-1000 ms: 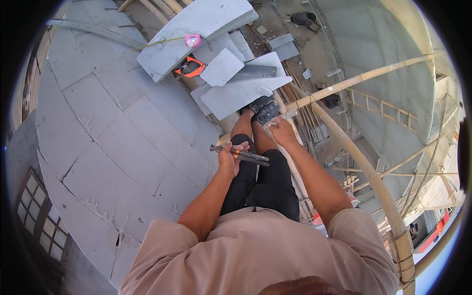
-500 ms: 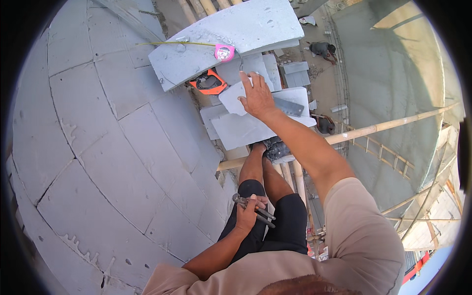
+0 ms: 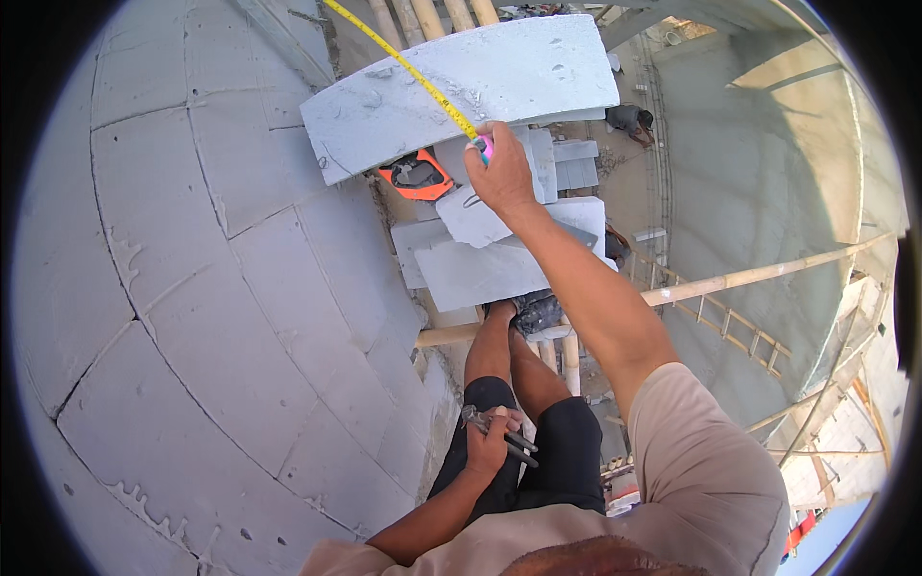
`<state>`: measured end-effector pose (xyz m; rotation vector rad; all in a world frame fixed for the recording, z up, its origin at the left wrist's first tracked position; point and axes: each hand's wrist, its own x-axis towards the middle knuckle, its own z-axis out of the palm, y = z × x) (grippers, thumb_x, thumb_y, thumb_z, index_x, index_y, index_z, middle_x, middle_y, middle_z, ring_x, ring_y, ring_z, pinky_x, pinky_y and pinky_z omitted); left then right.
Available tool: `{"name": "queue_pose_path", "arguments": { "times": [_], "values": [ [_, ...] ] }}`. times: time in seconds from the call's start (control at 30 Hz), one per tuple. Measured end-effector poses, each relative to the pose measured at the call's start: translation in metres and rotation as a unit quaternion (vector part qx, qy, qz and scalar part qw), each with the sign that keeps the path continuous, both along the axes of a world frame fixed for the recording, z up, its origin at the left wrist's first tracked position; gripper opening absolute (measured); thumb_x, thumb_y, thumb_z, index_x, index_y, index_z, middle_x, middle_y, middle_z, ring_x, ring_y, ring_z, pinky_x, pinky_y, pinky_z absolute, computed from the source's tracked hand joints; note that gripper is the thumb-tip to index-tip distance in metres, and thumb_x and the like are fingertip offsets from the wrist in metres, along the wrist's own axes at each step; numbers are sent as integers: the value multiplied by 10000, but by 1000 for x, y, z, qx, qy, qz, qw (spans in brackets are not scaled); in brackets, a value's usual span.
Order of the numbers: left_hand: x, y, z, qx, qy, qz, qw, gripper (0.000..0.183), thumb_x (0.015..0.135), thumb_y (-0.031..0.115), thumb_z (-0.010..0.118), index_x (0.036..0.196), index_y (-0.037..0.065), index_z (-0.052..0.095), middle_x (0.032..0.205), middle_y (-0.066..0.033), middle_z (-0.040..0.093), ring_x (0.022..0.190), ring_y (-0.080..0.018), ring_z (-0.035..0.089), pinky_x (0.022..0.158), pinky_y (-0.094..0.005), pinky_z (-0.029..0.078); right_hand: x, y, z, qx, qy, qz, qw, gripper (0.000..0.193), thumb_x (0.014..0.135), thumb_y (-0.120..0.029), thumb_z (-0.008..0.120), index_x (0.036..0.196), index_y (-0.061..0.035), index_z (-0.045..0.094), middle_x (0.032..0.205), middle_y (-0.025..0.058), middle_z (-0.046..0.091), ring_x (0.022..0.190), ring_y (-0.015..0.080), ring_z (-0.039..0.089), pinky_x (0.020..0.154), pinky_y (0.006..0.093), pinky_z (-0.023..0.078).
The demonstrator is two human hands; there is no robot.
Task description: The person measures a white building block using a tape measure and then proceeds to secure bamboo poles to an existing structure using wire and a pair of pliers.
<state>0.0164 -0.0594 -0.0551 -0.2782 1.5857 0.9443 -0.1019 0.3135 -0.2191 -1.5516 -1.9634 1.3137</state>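
My right hand (image 3: 501, 173) grips a pink tape measure (image 3: 485, 149), mostly covered by my fingers. Its yellow tape (image 3: 403, 65) runs up and left across a pale grey block (image 3: 519, 67) and past its far edge. Close to my thighs, my left hand (image 3: 490, 437) is closed around a metal tool with a rounded head (image 3: 471, 417) and two dark handles, which looks like pincers. Just left of my right hand lies an orange-and-black handle (image 3: 423, 192). Below that hand are a smaller broken block (image 3: 471, 219) and a larger slab (image 3: 461, 274).
A grey block wall (image 3: 221, 288) rises along my left. Bamboo poles (image 3: 749, 278) cross at right and lie beneath the blocks. Far below, a person (image 3: 629, 120) crouches on the ground, with a bamboo ladder (image 3: 735, 331) nearby. A flat grey metal piece (image 3: 579, 233) rests by the slab.
My right hand has picked up the tape measure from the big block. The yellow tape now extends farther, angled up and left. The left hand stays at my thighs with its tool.
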Motion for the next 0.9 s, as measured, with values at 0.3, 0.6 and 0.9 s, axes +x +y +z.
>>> {"name": "queue_pose_path", "arguments": {
  "times": [0.3, 0.6, 0.9],
  "values": [
    [-21, 29, -15, -42, -59, 59, 996, 373, 1034, 276, 521, 901, -39, 671, 900, -180, 715, 748, -199, 662, 700, -295, 513, 165, -86, 21, -152, -2, -137, 979, 374, 901, -220, 635, 1162, -18, 458, 794, 188, 639, 750, 347, 645, 720, 453, 495],
    [-109, 194, -84, 80, 76, 93, 990, 498, 1042, 353, 537, 1451, 70, 503, 1317, -156, 618, 763, -139, 579, 654, -272, 470, 254, -171, 78, -160, -59, -74, 983, 460, 913, -203, 625, 1278, 8, 442, 757, 151, 622, 727, 288, 627, 697, 413, 484],
    [-43, 153, -91, 7, -145, -78, 986, 571, 885, 384, 773, 1336, 69, 623, 917, -2, 637, 711, -89, 526, 617, -257, 428, 224, -167, 55, -226, -12, -124, 966, 438, 1055, -374, 418, 933, 33, 525, 784, 289, 624, 774, 459, 635, 713, 535, 466]
  ]
}}
